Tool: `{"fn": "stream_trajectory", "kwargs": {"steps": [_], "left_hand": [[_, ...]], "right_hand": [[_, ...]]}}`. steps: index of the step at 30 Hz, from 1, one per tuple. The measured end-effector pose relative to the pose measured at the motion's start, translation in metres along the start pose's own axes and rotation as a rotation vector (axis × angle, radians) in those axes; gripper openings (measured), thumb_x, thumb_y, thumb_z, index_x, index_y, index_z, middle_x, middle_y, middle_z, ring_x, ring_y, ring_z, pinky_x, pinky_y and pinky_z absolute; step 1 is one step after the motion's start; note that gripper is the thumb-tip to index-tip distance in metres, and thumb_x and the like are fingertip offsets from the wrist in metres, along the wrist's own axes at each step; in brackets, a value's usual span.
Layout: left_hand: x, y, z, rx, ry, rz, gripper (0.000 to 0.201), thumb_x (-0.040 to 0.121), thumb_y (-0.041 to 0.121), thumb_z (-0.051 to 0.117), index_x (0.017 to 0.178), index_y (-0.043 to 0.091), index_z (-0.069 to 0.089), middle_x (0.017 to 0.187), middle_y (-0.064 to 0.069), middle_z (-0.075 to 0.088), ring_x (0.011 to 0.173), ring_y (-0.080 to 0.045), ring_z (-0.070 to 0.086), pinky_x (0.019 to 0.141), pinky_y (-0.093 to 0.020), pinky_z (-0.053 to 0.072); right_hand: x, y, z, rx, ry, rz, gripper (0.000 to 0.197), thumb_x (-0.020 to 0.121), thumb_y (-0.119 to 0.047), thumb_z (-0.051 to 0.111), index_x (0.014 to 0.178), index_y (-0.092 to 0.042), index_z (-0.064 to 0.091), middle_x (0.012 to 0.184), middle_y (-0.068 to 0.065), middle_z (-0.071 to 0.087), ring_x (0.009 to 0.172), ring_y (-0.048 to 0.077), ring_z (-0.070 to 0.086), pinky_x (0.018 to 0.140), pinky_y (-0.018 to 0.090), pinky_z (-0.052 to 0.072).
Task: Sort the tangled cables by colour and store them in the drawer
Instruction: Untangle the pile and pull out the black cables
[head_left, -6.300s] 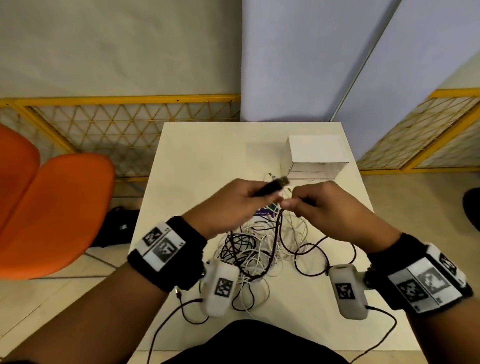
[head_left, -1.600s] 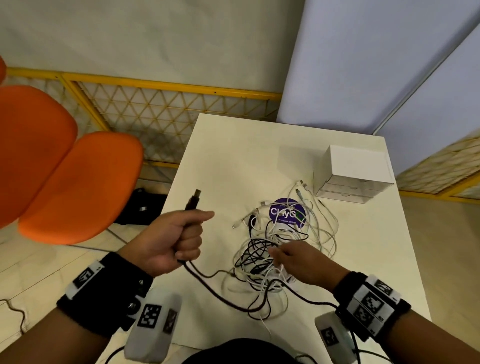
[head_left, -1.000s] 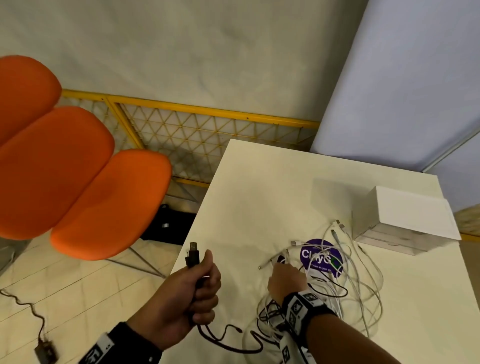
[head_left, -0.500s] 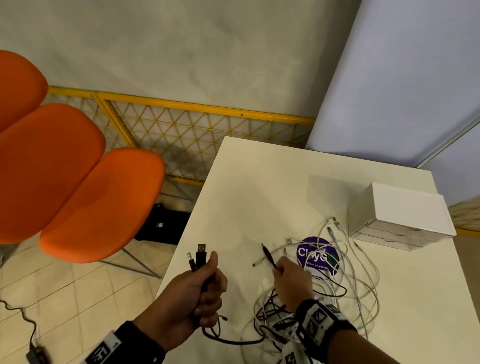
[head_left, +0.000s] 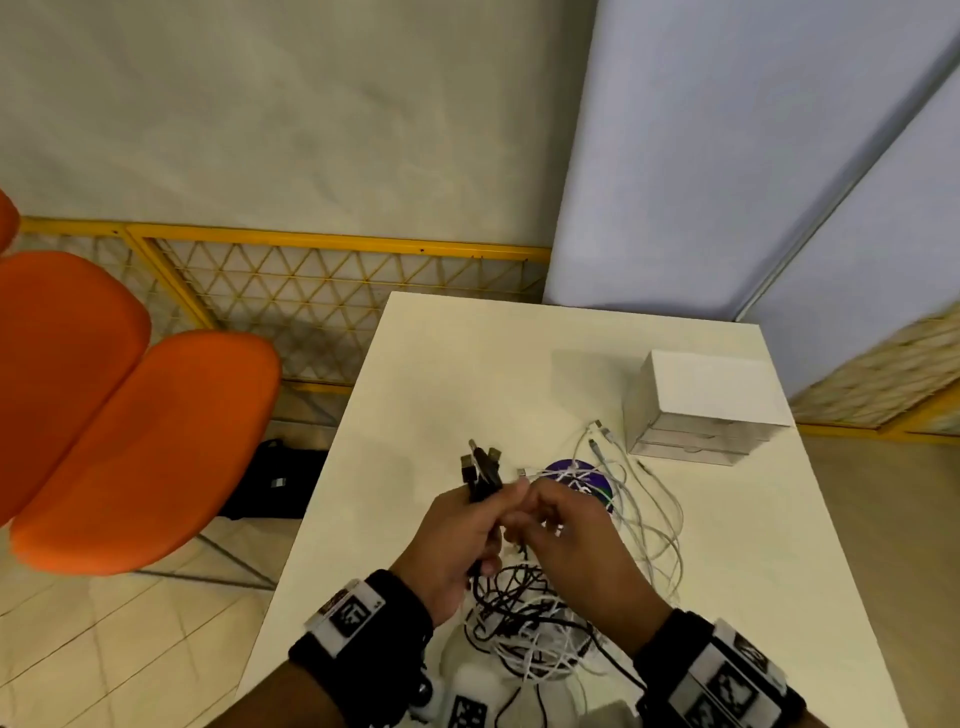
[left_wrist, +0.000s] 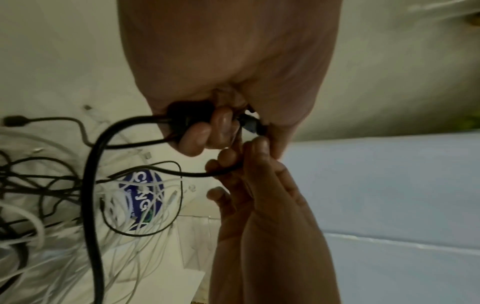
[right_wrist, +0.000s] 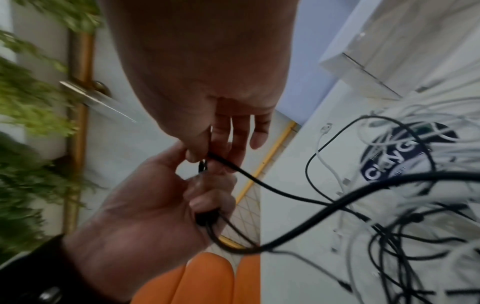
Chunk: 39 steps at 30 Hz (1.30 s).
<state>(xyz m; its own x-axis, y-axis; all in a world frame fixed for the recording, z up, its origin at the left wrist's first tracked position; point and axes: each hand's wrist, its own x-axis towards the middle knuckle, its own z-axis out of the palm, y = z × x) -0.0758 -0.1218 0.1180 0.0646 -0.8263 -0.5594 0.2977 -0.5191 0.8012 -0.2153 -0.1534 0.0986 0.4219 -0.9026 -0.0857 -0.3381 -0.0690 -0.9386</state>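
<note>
We've got our left hand (head_left: 457, 540) fisted round a bunch of black cables (head_left: 480, 475), their USB plugs sticking up past the knuckles, and right against it our right hand (head_left: 566, 545) pinching one thin black cable (right_wrist: 262, 183) between thumb and forefinger, the other fingers (right_wrist: 257, 131) hanging loose and straight; from the left wrist we see that thin lead running off the pinch and looping back towards the heap, while a thicker black cable (left_wrist: 91, 205) drops out of the closed left fist. Below both wrists sits the tangle (head_left: 530, 634), black and white leads knotted together on the white table (head_left: 467, 374). Just beyond the right fingertips white cables (head_left: 644, 499) lie spread over a purple round sticker (head_left: 597, 480), and further out past them stands the small white drawer unit (head_left: 706, 405), its drawers pushed in, white plug ends lying just beside its front. Off past the left knuckles, beyond the table edge, an orange chair (head_left: 140, 447)
</note>
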Motion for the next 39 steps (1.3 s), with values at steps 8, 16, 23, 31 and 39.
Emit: {"fn": "stream_trajectory", "kwargs": {"steps": [8, 16, 23, 31, 39], "left_hand": [[-0.016, 0.028, 0.015, 0.116, 0.158, 0.232, 0.035, 0.103, 0.034, 0.049, 0.082, 0.007, 0.051, 0.048, 0.003, 0.038, 0.039, -0.010, 0.032, 0.042, -0.022, 0.028], [-0.073, 0.103, -0.039, 0.049, 0.324, 0.496, 0.038, 0.101, 0.045, 0.045, 0.076, 0.016, 0.041, 0.058, 0.003, 0.042, 0.047, -0.010, 0.026, 0.045, -0.028, 0.015], [-0.094, 0.087, -0.056, 0.156, 0.362, 0.423, 0.025, 0.091, 0.030, 0.068, 0.081, 0.015, 0.051, 0.058, 0.000, 0.030, 0.045, -0.012, 0.023, 0.040, -0.021, 0.019], [-0.066, 0.036, -0.005, 0.518, 0.057, 0.172, 0.038, 0.088, 0.056, 0.066, 0.084, 0.019, 0.067, 0.055, 0.004, 0.056, 0.050, -0.012, 0.044, 0.052, -0.024, 0.035], [-0.073, 0.067, -0.012, 0.790, 0.082, 0.244, 0.046, 0.091, 0.050, 0.064, 0.066, 0.014, 0.052, 0.054, 0.001, 0.043, 0.047, -0.014, 0.039, 0.053, -0.028, 0.032]], "right_hand": [[-0.015, -0.006, -0.011, -0.025, -0.086, -0.041, 0.023, 0.097, -0.035, 0.057, 0.077, -0.023, 0.056, 0.063, 0.008, 0.055, 0.056, 0.015, 0.046, 0.056, 0.035, 0.041], [-0.011, 0.063, -0.012, -0.145, -0.203, 0.004, 0.029, 0.102, -0.034, 0.045, 0.075, -0.026, 0.051, 0.066, 0.009, 0.053, 0.060, 0.009, 0.045, 0.061, 0.032, 0.042], [-0.002, 0.046, -0.009, -0.253, -0.210, -0.043, 0.024, 0.101, -0.030, 0.051, 0.080, -0.023, 0.060, 0.069, 0.003, 0.059, 0.062, 0.013, 0.048, 0.065, 0.033, 0.042], [-0.014, -0.043, -0.020, -0.231, -0.236, -0.341, 0.015, 0.097, -0.015, 0.059, 0.094, -0.013, 0.073, 0.074, -0.018, 0.065, 0.067, -0.002, 0.060, 0.062, 0.011, 0.040], [-0.022, -0.029, -0.044, -0.213, -0.230, -0.201, 0.031, 0.092, -0.048, 0.050, 0.075, -0.025, 0.060, 0.060, -0.004, 0.051, 0.054, 0.010, 0.044, 0.055, 0.025, 0.037]]}}
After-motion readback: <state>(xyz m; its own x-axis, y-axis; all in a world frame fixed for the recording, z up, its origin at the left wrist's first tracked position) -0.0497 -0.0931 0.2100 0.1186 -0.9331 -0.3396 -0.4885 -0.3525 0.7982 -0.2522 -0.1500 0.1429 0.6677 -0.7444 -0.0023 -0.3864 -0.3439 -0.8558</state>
